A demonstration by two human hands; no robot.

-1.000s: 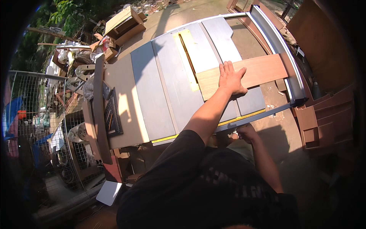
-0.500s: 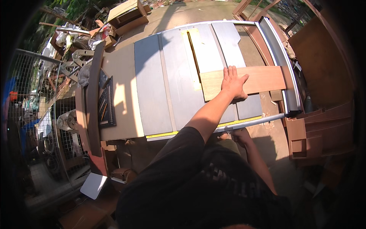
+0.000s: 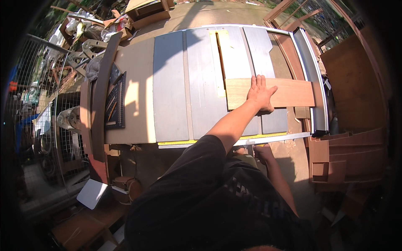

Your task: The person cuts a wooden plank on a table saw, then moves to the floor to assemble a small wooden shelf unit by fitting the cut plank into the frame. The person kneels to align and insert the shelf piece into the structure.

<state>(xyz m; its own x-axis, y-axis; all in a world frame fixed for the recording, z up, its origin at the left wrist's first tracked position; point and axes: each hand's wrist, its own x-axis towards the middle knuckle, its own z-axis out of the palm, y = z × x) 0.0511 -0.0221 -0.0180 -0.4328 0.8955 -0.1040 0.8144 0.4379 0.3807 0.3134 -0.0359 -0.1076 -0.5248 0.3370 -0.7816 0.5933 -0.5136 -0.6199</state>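
A pale, flat wooden board (image 3: 291, 93) lies across the grey metal top of a table saw (image 3: 169, 96). My left hand (image 3: 260, 97) rests on the board, fingers stretched and thumb out to the right. The board's left end is beside the long dark slot (image 3: 218, 52) in a yellow-edged insert; its right end is at the long rip fence (image 3: 309, 79). Below the front rail (image 3: 280, 140), my right hand (image 3: 263, 154) is closed close to the rail's underside. What it grips is mostly hidden; a bit of yellow shows at the fingers.
On the tan side panel (image 3: 140, 92) lie a dark triangular square (image 3: 116, 104) and a long curved brown plank (image 3: 104, 96). A wire mesh fence (image 3: 50, 117) stands at left. Brown wooden pieces (image 3: 343, 152) are stacked at right, and a wooden box (image 3: 148, 11) sits beyond the table.
The view has turned slightly, so the whole table appears shifted. Board and left hand keep about the same place on the top. A bit of yellow now shows at my right hand.
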